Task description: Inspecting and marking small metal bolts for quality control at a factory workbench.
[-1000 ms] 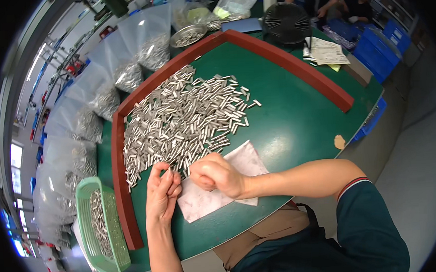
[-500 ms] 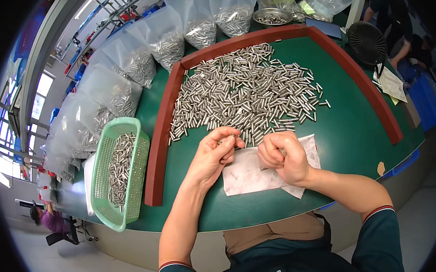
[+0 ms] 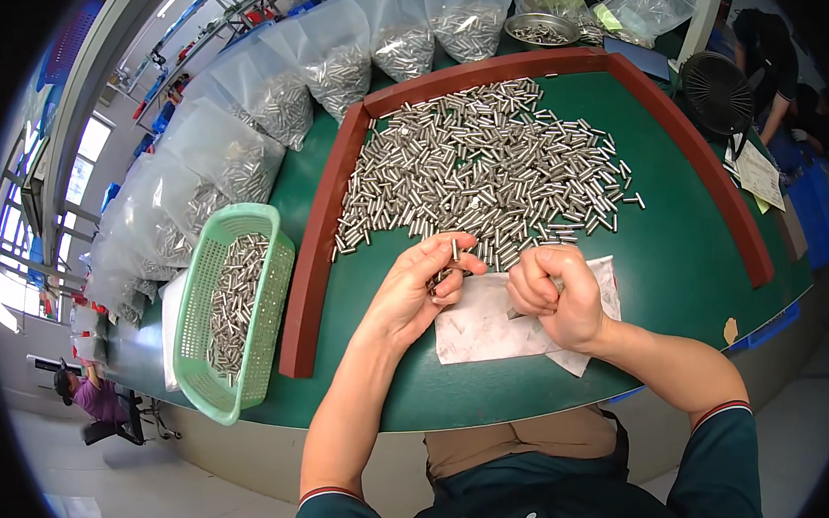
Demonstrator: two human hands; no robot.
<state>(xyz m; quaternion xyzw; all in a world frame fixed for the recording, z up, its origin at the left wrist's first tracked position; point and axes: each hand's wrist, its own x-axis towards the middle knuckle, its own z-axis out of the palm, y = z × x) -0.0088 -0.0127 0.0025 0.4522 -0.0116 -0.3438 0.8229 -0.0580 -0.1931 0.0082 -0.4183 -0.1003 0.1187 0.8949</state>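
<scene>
Metal pin point(image 3: 454, 249) pinched near-upright in left hand point(image 3: 416, 292); right hand point(image 3: 563, 293) clenched, apparently on pins, grey end point(image 3: 514, 314) exposed. Loose pins point(image 3: 485, 176) spread just beyond both hands, axes mixed, left nearer. Pins also held in green basket point(image 3: 283, 261) at left, clear bags point(image 3: 337, 68) beyond red rail point(image 3: 316, 264).

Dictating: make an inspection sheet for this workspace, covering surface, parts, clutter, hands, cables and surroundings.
Surface: green table with red rails on three sides.
Job's things: loose metal pins heaped inside the rails; green basket of similar pins outside the left rail.
Clutter: stained pale sheet nearer the person than the heap; papers at far right.
Hands: left hand holds one pin upright; right hand curled shut, contents mostly hidden.
Cables: nothing seen.
Surroundings: clear bags of metal pieces; black fan; seated person at left.
</scene>
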